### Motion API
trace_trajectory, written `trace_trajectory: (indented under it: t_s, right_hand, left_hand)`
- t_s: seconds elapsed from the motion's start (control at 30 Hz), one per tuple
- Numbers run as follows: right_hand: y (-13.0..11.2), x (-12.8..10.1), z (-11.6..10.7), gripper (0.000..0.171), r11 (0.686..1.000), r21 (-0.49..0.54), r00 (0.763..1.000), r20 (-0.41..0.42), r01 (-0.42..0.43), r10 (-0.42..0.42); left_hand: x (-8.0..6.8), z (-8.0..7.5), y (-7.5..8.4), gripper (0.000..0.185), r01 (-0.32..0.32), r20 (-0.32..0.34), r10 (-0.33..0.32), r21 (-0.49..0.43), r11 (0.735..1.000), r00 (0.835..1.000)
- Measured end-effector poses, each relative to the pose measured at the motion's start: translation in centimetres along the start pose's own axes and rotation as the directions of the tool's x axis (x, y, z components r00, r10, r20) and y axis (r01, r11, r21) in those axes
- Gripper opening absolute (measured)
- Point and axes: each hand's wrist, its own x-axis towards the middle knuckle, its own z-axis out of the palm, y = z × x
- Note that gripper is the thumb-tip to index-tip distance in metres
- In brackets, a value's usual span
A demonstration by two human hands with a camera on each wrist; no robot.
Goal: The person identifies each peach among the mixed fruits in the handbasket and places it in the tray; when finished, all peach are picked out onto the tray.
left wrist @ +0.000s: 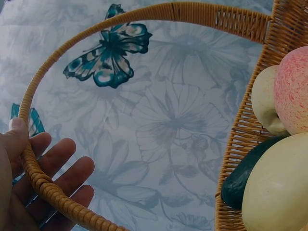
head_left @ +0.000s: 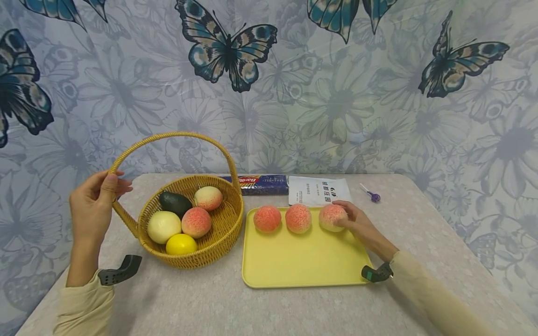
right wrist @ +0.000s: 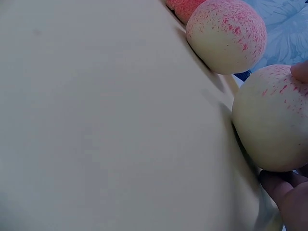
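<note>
My left hand (head_left: pixel 93 198) holds the handle (head_left: pixel 126 212) of a wicker basket (head_left: pixel 189 263), with the thumb on one side and the fingers behind it. In the basket lie an avocado (head_left: pixel 175 203), two peaches (head_left: pixel 196 222), a pale round fruit (head_left: pixel 164 227) and a yellow lemon (head_left: pixel 181 244). At the yellow tray's (head_left: pixel 302 261) far right corner, my right hand (head_left: pixel 357 223) grips a peach (right wrist: pixel 269 120) between thumb and fingers. Left of it on the tray sit a second peach (head_left: pixel 298 218) and a third peach (head_left: pixel 267 219), in a row along the far edge.
Behind the tray lie a blue Barilla spaghetti box (head_left: pixel 264 185) and a white printed packet (head_left: pixel 319 190). A purple lollipop (head_left: pixel 374 196) rests at the table's back right. The patterned wall cloth (head_left: pixel 294 116) rises behind the table (head_left: pixel 201 303).
</note>
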Motion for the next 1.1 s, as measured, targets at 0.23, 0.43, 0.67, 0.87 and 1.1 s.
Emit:
trace_trajectory:
  t_s: [0.23, 0.43, 0.67, 0.87, 1.1]
  right_hand:
    - [-0.15, -0.1, 0.11, 0.062, 1.0, 0.004, 1.0, 0.02, -0.012, 0.012]
    - [-0.06, -0.21, -0.05, 0.063, 0.999, 0.04, 0.998, 0.058, -0.008, 0.006]
    - [0.24, -0.09, -0.18, 0.065, 0.999, 0.033, 0.998, 0.066, -0.012, 0.01]
    - [0.27, -0.18, -0.32, 0.064, 0.999, 0.003, 0.997, 0.064, -0.032, 0.032]
    - [0.23, -0.26, -0.35, 0.066, 0.999, -0.006, 0.997, 0.068, -0.039, 0.039]
  left_hand:
    - [-0.14, -0.05, 0.03, 0.027, 0.005, 0.002, -0.005, 0.014, 1.0, 1.0]
    - [-0.21, -0.06, 0.04, 0.026, 0.009, 0.002, -0.009, 0.015, 1.0, 1.0]
    - [-0.16, 0.0, -0.01, 0.027, 0.005, 0.004, -0.005, 0.016, 1.0, 1.0]
    - [-0.13, 0.04, 0.01, 0.029, -0.018, 0.006, 0.017, 0.029, 0.999, 1.0]
    - [-0.16, 0.02, 0.05, 0.03, -0.014, 0.006, 0.014, 0.023, 1.0, 1.0]
